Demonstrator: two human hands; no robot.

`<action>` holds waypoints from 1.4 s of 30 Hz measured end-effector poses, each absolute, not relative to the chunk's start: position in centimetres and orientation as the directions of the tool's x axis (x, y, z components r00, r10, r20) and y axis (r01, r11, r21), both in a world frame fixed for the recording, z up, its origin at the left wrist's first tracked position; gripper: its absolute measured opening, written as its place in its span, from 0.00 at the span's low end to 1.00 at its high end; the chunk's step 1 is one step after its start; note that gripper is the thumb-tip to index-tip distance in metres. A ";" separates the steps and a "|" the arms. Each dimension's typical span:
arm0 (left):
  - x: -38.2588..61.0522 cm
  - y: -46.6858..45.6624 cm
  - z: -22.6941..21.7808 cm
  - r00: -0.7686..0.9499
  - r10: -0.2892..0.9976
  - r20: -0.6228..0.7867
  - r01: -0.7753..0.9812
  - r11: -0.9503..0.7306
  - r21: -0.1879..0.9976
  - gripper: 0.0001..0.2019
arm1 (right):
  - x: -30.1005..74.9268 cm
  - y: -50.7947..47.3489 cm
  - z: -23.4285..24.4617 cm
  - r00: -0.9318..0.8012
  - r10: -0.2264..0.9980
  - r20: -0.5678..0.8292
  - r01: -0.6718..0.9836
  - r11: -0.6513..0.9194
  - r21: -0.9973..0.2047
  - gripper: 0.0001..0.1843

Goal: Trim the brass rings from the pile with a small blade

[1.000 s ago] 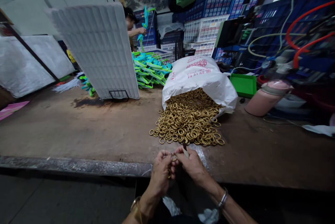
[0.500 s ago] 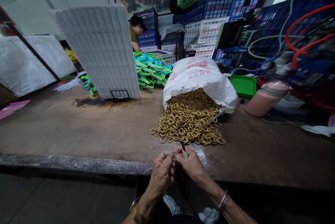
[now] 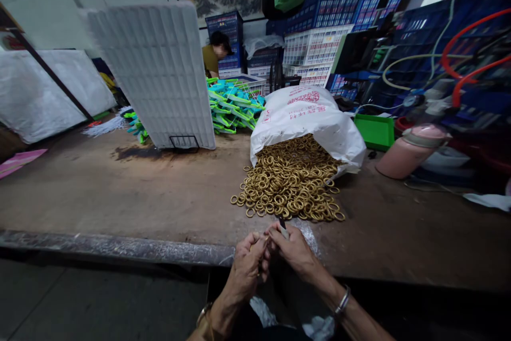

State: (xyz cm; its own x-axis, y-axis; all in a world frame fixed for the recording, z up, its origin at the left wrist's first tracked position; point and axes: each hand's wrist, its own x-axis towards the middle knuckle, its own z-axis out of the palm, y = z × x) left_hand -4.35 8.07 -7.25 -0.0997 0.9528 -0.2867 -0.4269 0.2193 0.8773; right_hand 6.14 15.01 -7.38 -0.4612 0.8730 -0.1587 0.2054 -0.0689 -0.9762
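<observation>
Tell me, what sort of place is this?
Probably a workshop: it has stacked blue and white plastic crates, a white printed sack spilling round gold-coloured rings, and heaped turquoise and green pieces.

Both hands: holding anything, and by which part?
Right hand: a slim tool, by its pale end, dark end sticking out. Left hand: fingers curled in, contents mostly hidden; can't tell.

Gold-coloured round rings (image 3: 289,192), centre of frame, show a metallic, low-gloss finish. The white printed sack (image 3: 339,133) behind them is creased, plastic-like sheeting with slight sheen. The brown wooden-looking tabletop (image 3: 120,186) is matt; its front edge (image 3: 131,249) is rough. The silver-coloured metal bracelet (image 3: 342,301), lower right of centre, is glossy.
</observation>
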 end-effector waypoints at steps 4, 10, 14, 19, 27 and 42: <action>-4.4 8.1 -7.1 -0.123 0.945 -0.303 -0.454 0.218 0.864 0.16 | 6.8 14.7 -7.4 -0.442 0.897 -0.006 0.421 0.202 -0.885 0.10; -4.4 8.3 -6.7 -0.146 0.944 -0.295 -0.434 0.207 0.877 0.17 | 7.4 13.9 -8.0 -0.613 0.789 0.045 0.596 0.499 -0.629 0.18; -4.4 8.3 -6.7 -0.158 0.937 -0.312 -0.436 0.217 0.873 0.19 | 7.2 13.9 -8.0 -0.598 0.800 0.047 0.659 0.524 -0.541 0.18; -4.4 8.4 -7.0 -0.171 0.930 -0.326 -0.423 0.229 0.877 0.18 | 7.1 13.6 -7.5 -0.578 0.813 0.072 0.677 0.526 -0.515 0.16; -4.2 7.3 -6.4 -0.087 0.951 -0.297 -0.347 0.250 0.904 0.15 | 7.7 14.8 -8.9 -0.526 0.851 -0.006 0.773 0.475 -0.421 0.13; -4.6 7.6 -6.9 0.032 0.944 -0.328 -0.637 0.272 0.721 0.12 | 7.8 18.7 -8.8 -0.309 0.946 0.094 0.914 0.323 -0.246 0.13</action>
State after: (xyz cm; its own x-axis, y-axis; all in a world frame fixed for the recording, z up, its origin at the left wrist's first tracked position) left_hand -4.57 7.62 -6.94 0.0324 0.9442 -0.3279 -0.6372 0.2722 0.7210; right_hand 7.75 18.74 -8.85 -0.3087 0.9465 0.0942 0.9140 0.3226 -0.2459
